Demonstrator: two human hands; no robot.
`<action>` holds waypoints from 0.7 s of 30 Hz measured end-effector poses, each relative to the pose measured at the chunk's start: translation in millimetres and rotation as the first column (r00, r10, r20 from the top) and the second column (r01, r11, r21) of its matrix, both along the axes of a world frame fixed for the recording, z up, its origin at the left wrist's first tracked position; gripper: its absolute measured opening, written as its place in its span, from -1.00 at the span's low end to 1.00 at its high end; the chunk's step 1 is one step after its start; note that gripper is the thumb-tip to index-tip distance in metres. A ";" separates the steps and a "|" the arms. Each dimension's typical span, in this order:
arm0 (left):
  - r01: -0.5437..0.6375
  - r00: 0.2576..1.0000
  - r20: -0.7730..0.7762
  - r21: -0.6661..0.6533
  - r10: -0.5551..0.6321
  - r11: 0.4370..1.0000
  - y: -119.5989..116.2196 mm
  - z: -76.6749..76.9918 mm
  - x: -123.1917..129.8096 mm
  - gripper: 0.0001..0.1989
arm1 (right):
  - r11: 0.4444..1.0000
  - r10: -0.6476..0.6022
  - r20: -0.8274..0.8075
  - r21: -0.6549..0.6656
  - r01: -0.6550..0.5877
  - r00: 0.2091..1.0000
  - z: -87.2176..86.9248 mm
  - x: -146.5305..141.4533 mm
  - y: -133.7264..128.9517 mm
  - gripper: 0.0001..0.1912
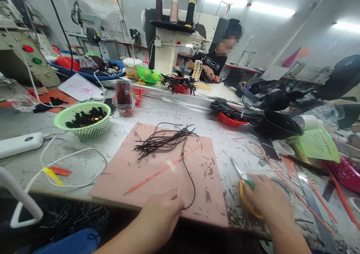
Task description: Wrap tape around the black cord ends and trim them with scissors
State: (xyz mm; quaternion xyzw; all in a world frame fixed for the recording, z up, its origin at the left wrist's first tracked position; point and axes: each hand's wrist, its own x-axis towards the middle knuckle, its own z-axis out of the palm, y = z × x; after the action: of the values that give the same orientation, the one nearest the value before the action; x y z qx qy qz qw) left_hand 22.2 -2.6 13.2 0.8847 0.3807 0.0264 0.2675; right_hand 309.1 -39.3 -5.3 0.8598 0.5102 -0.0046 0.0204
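One black cord (194,186) curves from the middle of the frame down to bottom centre, its far end reaching the loose bunch of cords (160,143). It is thin and matt, with what looks like a small knot partway along. My left hand (164,212) pinches its near end. By my reckoning only this one is being worked; the bunch, tangled on the pink mat (112,183), looks left to do, and I see no finished pile. At lower right, my right hand (264,197) covers the handles of the scissors (244,178); I cannot tell how firmly they're gripped. Beyond, at centre right on the surface (182,111), a red bowl (232,121) carries more cords.
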 end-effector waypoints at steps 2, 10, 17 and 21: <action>-0.037 0.994 0.098 -0.038 0.040 0.999 3.5 10.1 -8.9 -0.76 | 0.943 0.273 -0.022 0.206 -0.263 0.962 -0.9 -22.7 11.2 -0.60; -0.274 0.900 0.345 -0.029 0.267 0.961 41.4 27.2 -47.5 -0.85 | 0.543 0.836 -0.176 0.396 -0.741 0.519 -6.7 -108.4 97.7 -0.72; -0.622 0.758 0.289 0.052 0.585 0.781 108.0 13.2 -66.7 -0.91 | 0.576 0.746 -0.026 0.527 -0.625 0.666 17.1 -118.5 175.0 -0.76; -0.674 0.721 0.250 0.034 0.646 0.738 131.2 -6.4 -64.3 -0.90 | 0.561 0.742 0.050 0.499 -0.660 0.668 10.9 -131.3 205.6 -0.73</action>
State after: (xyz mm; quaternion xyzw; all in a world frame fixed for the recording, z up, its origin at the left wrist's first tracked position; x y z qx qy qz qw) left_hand -42.1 128.6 6.7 0.6966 0.6364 0.2418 0.2265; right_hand 177.8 166.3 5.6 0.5576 0.7943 0.0581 -0.2343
